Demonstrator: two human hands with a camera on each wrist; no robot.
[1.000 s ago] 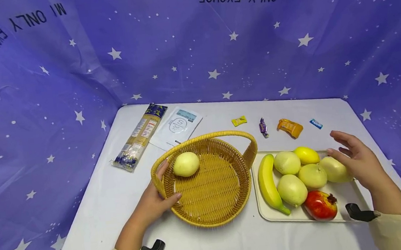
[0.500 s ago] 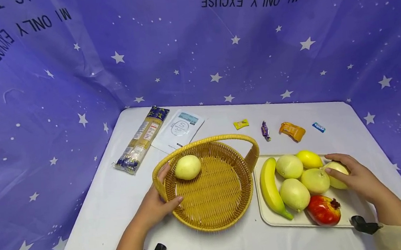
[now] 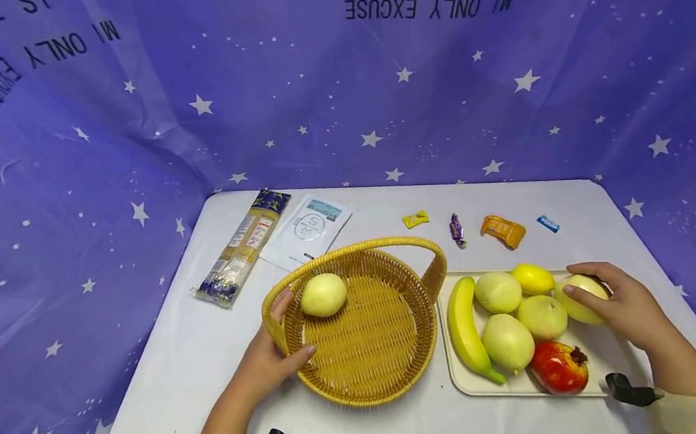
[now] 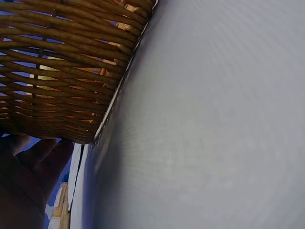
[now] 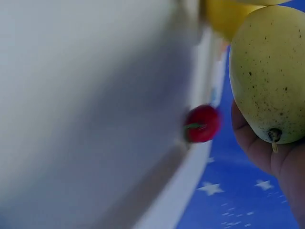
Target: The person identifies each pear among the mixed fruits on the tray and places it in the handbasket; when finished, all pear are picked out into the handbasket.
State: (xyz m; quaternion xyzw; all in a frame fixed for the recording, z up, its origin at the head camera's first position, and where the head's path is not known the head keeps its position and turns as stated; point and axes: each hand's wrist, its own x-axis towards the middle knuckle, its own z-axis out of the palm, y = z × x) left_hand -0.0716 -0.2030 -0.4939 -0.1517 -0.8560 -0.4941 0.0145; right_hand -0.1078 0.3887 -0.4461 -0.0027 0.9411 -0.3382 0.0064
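Note:
My left hand (image 3: 267, 357) grips the left side of a round wicker basket (image 3: 371, 396), thumb over the rim, fingers along the outer wall. Inside the basket, near its left wall, lies one pale yellow fruit (image 3: 324, 295). The left wrist view shows the woven wall (image 4: 62, 90) close up with fingertips at its edge. My right hand (image 3: 623, 299) holds a speckled, pale yellow-green pear (image 3: 579, 299) at the right end of the cream tray (image 3: 464, 380). In the right wrist view, the pear (image 5: 269, 76) shows its short stem, with fingers curled behind it.
The tray also bears a banana (image 3: 469, 331), a lemon (image 3: 533, 279), a pomegranate (image 3: 559, 367) and several pale fruits (image 3: 507, 341). A small red fruit (image 5: 202, 124) shows in the right wrist view. Behind lie wrapped sweets (image 3: 503, 231), a noodle packet (image 3: 242, 248) and a white pouch (image 3: 311, 227).
My right hand has come down from above the tray's right end and closed round the pear, which has tilted slightly. The left hand and the basket have stayed in place.

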